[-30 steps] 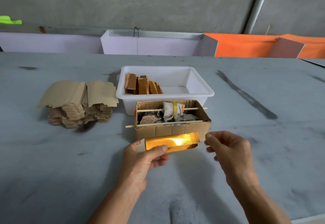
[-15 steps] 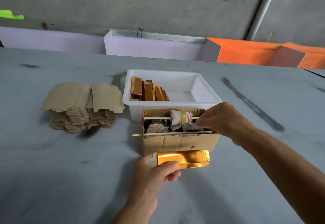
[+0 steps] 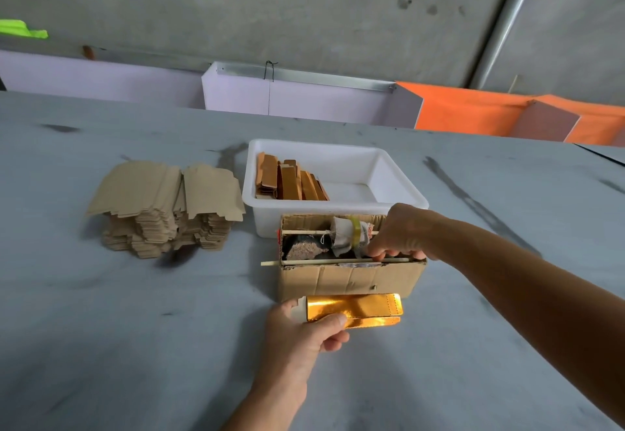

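Note:
My left hand (image 3: 304, 332) grips the left end of a shiny gold folded box (image 3: 358, 310), held level just in front of a small open cardboard box (image 3: 348, 278). That cardboard box has two thin wooden sticks across its top and holds a tape roll (image 3: 351, 234) on the rear stick plus dark scraps. My right hand (image 3: 399, 234) reaches down into the box's right side, fingers curled at the tape; what the fingertips hold is hidden.
A white plastic tub (image 3: 389, 173) behind the cardboard box holds several folded gold boxes (image 3: 291, 180). A stack of flat brown cardboard blanks (image 3: 165, 207) lies to the left on the grey table (image 3: 101, 329). Lilac and orange panels stand beyond the far edge.
My right hand left the gold box's right end and moved forward into the cardboard box, settling lower by the tape. My left hand keeps holding the gold box.

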Action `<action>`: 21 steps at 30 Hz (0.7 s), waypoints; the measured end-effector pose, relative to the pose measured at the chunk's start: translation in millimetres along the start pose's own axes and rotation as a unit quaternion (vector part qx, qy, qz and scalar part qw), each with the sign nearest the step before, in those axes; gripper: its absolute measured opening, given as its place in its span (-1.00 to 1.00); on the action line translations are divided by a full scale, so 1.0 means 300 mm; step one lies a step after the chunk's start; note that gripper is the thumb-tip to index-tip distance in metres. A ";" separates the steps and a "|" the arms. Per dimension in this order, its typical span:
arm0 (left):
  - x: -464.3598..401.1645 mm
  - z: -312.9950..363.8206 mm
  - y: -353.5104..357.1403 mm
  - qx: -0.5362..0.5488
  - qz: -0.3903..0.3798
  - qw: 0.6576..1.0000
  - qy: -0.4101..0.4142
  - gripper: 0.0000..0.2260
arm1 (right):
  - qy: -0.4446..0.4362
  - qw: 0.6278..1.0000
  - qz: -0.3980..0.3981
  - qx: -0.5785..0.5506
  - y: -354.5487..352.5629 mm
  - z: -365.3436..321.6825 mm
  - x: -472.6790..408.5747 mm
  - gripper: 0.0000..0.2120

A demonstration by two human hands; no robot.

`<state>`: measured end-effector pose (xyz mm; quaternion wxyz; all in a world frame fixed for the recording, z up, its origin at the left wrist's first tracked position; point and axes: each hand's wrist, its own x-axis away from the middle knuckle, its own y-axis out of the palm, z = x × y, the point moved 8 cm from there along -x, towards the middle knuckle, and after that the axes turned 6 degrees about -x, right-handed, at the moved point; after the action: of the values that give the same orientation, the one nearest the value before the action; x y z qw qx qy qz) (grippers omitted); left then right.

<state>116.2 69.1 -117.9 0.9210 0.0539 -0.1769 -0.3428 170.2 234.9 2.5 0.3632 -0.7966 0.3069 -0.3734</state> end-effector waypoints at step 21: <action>0.002 0.007 0.005 -0.011 -0.008 1.000 0.001 -0.68 | 0.054 0.997 -0.047 -0.001 0.045 0.033 -0.038 -0.70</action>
<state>116.8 69.7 -115.4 0.9188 0.0454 -0.1715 -0.3525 169.3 239.6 -17.1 0.3271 -0.7895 0.2887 -0.4318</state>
